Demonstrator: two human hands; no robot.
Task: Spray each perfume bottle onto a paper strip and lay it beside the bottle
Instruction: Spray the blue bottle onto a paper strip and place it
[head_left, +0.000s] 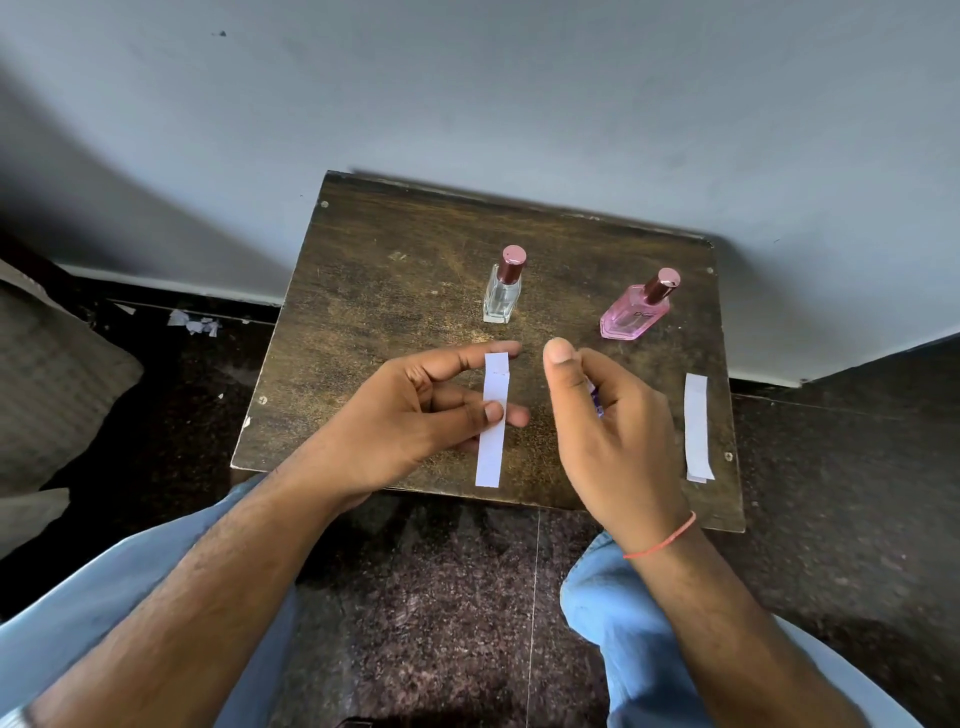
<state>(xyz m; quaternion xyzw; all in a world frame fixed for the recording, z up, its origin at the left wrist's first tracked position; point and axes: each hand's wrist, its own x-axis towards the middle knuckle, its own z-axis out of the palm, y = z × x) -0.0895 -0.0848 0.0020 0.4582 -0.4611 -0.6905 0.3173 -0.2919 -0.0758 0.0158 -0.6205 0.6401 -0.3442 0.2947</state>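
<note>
Paper strip (493, 415): pinched in left hand (415, 410), long axis pointing away toward clear bottle (503, 291)
Clear bottle: upright, straight beyond strip's far end
Right hand (608, 415): curled round something small and purple, nearer pink bottle (636, 312)
Spare strip (696, 426): flat near table (395, 291) right edge

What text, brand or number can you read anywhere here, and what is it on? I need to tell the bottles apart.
Pink bottle: a dark mark, maybe two letters, on its front face; too small and blurred to read.
Clear bottle: no label visible.
Paper strip in the left hand: blank, only a faint mark near its top.
Second strip on the table: blank.
Nothing else carries text.
</note>
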